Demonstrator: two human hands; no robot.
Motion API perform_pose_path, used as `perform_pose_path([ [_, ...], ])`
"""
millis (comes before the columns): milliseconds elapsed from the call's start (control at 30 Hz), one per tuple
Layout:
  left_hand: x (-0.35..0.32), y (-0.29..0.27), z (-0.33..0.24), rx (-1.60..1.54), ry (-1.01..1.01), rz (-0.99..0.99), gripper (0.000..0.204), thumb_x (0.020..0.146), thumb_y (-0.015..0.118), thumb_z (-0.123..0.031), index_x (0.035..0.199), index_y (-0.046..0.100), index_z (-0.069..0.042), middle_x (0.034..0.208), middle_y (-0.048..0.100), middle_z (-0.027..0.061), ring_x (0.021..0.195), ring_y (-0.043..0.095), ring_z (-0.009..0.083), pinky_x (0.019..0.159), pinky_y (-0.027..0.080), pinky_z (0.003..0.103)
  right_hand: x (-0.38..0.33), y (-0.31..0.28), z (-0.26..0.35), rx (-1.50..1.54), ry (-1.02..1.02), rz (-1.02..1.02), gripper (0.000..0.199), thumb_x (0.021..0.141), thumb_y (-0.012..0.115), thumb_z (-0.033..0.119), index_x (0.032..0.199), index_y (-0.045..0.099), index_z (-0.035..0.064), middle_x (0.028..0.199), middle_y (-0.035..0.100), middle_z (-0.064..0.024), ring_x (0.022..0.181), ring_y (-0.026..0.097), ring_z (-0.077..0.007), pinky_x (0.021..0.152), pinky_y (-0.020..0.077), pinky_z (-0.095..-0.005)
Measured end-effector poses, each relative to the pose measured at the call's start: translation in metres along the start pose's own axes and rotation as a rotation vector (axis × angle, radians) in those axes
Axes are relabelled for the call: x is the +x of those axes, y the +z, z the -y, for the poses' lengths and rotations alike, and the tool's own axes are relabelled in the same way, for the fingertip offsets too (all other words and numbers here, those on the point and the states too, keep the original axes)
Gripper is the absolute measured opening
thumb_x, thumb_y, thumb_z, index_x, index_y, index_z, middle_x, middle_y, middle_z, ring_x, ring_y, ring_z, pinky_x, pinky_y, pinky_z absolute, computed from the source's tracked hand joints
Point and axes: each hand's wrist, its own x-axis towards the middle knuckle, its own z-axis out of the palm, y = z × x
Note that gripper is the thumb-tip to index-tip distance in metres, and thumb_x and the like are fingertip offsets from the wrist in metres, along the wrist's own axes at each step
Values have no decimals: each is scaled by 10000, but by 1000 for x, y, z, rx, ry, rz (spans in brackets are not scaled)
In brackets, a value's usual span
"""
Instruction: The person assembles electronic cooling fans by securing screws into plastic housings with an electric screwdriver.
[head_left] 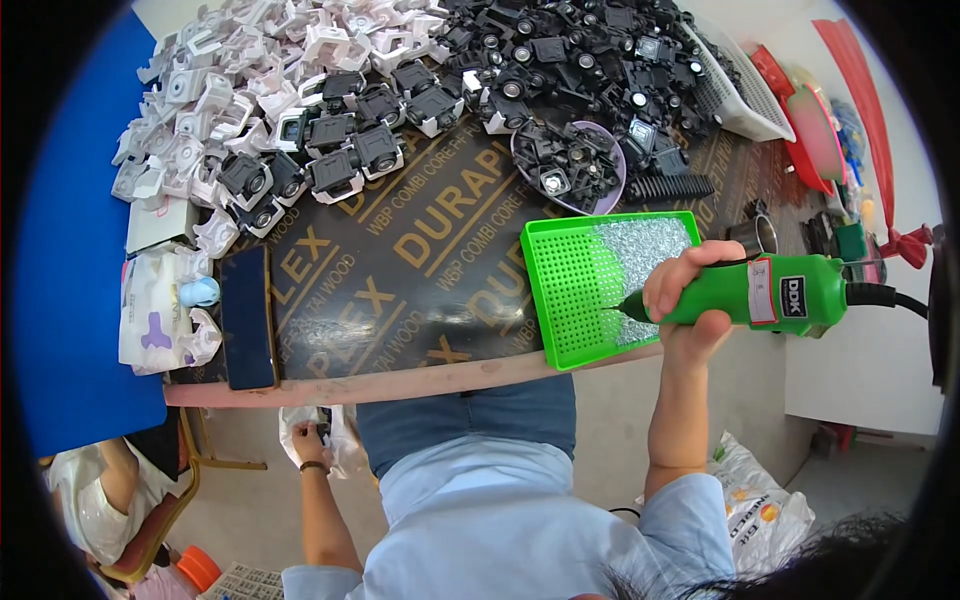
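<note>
My right hand [690, 290] is wrapped round a green electric screwdriver [800, 295] with a black cord. The driver's dark tip points left, over a bright green perforated tray [563, 343]. Small silvery screws [640, 247] cover the tray's right part, while bare holes show on its left. Below the table's front edge, on the left, my left hand [308, 444] is curled at a white plastic bag [345, 445]. Something dark shows by its fingers, too small to name.
White plastic parts [190, 95] and black parts [560, 50] lie heaped across the table's back. A purple bowl [617, 180] holds black pieces. A phone [248, 318] lies at the left, near a tissue pack [145, 310]. Another person [100, 490] sits at lower left.
</note>
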Motion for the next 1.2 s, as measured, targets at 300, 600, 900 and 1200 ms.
perform_pose_path([
  [300, 13, 29, 4, 153, -205, -76, 419, 728, 682, -193, 1005, 472, 41, 892, 603, 191, 838, 595, 349, 778, 463, 386, -2, 2, 3, 103, 57, -51, 687, 677, 752, 500, 1066, 461, 15, 581, 506, -54, 454, 463, -130, 435, 372, -246],
  [600, -78, -24, -205, 710, 270, 718, 635, 831, 626, -382, 1235, 455, 78, 1144, 577, 236, 1047, 572, 328, 898, 440, 352, -4, -6, 7, 43, 47, -47, 721, 694, 720, 541, 1099, 437, 16, 575, 499, -41, 447, 461, -117, 422, 370, -232],
  [900, -128, 17, -502, 321, 1200, 426, 253, 749, 697, -90, 949, 556, -24, 899, 555, 130, 806, 558, 302, 702, 462, 352, 0, -2, 19, 103, -44, -65, 746, 708, 695, 561, 1115, 403, 9, 575, 494, -33, 437, 456, -113, 405, 370, -224],
  [1200, -68, 108, -529, 664, 1319, -97, 405, 638, 757, -129, 952, 511, -58, 901, 565, 92, 881, 484, 284, 748, 392, 384, -15, -19, 28, 29, -97, -72, 742, 740, 651, 590, 1139, 398, 18, 581, 449, 4, 427, 407, -83, 404, 330, -205],
])
